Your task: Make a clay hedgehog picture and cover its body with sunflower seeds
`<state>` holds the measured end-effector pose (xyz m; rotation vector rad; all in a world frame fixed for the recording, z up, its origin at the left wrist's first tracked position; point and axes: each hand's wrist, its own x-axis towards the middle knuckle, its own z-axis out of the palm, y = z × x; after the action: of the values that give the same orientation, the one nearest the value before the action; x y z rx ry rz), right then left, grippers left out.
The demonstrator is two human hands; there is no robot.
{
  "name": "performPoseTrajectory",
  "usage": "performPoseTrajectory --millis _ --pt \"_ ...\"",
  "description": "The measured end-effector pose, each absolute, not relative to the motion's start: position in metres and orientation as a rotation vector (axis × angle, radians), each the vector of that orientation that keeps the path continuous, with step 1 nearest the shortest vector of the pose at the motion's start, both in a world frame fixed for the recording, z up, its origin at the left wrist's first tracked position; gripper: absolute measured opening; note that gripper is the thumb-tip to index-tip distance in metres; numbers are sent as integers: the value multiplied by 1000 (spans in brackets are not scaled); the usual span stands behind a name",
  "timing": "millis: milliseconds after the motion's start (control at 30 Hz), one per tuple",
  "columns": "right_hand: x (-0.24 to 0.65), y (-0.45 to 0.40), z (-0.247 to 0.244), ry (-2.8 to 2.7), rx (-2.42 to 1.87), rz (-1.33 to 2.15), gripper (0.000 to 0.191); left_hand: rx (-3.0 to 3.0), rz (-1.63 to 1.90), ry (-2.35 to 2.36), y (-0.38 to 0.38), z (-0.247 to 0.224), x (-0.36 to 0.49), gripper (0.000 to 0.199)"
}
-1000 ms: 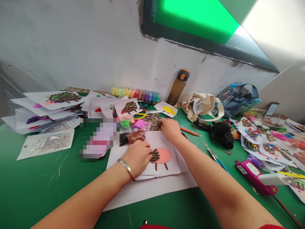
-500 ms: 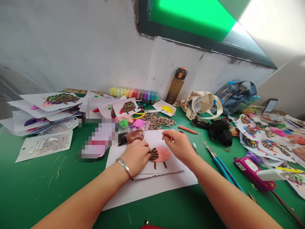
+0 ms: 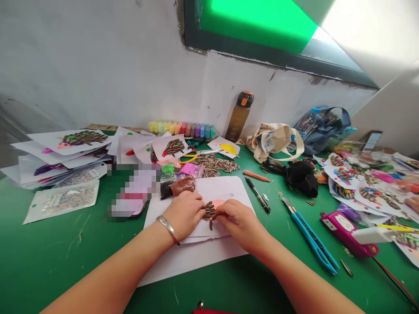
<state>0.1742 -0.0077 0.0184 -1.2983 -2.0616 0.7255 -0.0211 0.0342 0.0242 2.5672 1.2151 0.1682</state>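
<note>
On a white sheet of paper (image 3: pixel 234 187) lies a flattened pink clay shape (image 3: pixel 218 203) with a brown clay leg (image 3: pixel 211 224) below it. Striped sunflower seeds (image 3: pixel 207 210) overlap on its left part. My left hand (image 3: pixel 185 213) rests on the sheet at the left end of these seeds, fingers bent and slightly apart, holding nothing that I can see. My right hand (image 3: pixel 237 222) covers much of the pink clay. Its thumb and fingertips pinch a sunflower seed (image 3: pixel 214 216) low beside the seeded part; the fingers partly hide it.
Brown clay in a wrapper (image 3: pixel 183 185) lies on the paper's far left corner. Beyond is a heap of sunflower seeds (image 3: pixel 218 165). A pen (image 3: pixel 258 195), a blue utility knife (image 3: pixel 310 237) and a magenta glue gun (image 3: pixel 347 233) lie rightward. A bottle (image 3: pixel 240 115) stands by the wall.
My right hand has moved left and down from above the paper onto the pink clay, carrying the seed. My left hand has stayed by the seeds. The pen has come into full view.
</note>
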Motion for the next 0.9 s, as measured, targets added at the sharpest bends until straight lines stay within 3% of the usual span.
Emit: performPoseTrajectory --millis 900 --pt "170 -9 -2 -2190 -1370 392 11 2532 140 1168 36 28 -23 24"
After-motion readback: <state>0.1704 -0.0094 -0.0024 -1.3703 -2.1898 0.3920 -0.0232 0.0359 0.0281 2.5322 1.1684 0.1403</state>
